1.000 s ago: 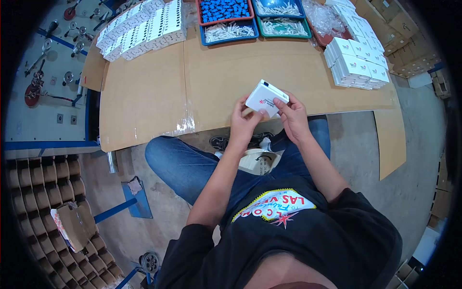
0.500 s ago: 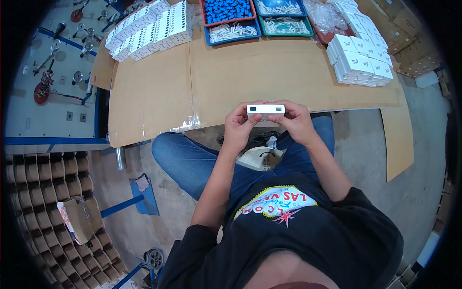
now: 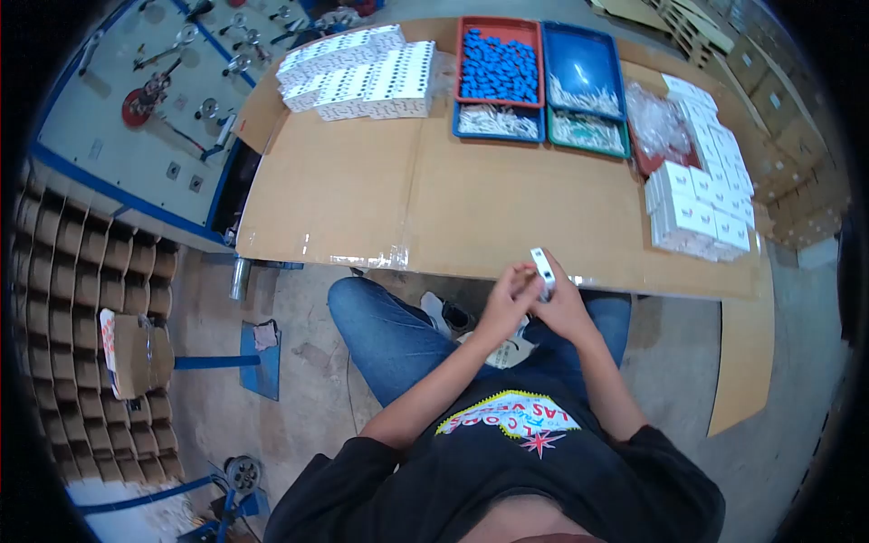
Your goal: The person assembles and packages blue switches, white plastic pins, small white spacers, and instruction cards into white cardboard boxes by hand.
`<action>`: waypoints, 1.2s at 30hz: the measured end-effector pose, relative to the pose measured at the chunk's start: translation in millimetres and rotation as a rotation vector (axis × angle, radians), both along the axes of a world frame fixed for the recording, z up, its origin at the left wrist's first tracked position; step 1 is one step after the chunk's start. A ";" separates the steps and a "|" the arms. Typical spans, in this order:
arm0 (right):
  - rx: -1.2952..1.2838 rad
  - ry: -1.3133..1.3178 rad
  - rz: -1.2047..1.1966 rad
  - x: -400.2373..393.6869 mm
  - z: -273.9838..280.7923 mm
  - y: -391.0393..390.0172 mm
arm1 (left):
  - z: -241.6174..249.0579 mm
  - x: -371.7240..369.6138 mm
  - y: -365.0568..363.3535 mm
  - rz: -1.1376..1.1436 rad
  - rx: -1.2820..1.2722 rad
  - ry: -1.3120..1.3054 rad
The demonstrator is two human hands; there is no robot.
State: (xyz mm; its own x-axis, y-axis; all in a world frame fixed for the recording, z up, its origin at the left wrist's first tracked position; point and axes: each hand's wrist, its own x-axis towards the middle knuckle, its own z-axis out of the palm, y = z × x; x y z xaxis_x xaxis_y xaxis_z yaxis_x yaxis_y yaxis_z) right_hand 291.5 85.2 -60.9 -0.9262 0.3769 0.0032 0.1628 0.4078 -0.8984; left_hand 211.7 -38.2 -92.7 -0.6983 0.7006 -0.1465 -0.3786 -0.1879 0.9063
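Observation:
A small white box (image 3: 542, 264) with dark square marks on its narrow side is held over my lap, just off the table's front edge. It stands tilted, its long side running away from me. My right hand (image 3: 566, 306) is closed around the box from the right. On the left, my left hand (image 3: 509, 303) is closed, its fingertips against the near part of the box. The fingers partly hide the box's lower part.
A cardboard-covered table (image 3: 362, 208) lies ahead. White boxes (image 3: 380, 86) stand in rows at the back left, and more white boxes (image 3: 697, 213) are stacked right. Between them are a red tray (image 3: 458, 59) of blue pieces, a blue tray (image 3: 584, 63) with white pieces, and plastic bags (image 3: 658, 127).
The box has turned from lying crosswise to pointing away from me. Both hands have shifted right and lower in view, and the camera view has shifted, showing more of the table's far side.

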 end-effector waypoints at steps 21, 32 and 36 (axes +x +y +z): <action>0.182 0.538 -0.158 -441.8 39.2 134.9 | -34.6 -247.6 -17.9 0.301 -0.926 1.221; 0.273 0.508 -0.264 -729.5 9.5 138.9 | -31.0 -261.2 -9.0 0.116 -1.012 1.094; 0.302 0.535 -0.252 -748.6 3.8 130.4 | -36.4 -262.9 -7.3 0.111 -1.021 1.081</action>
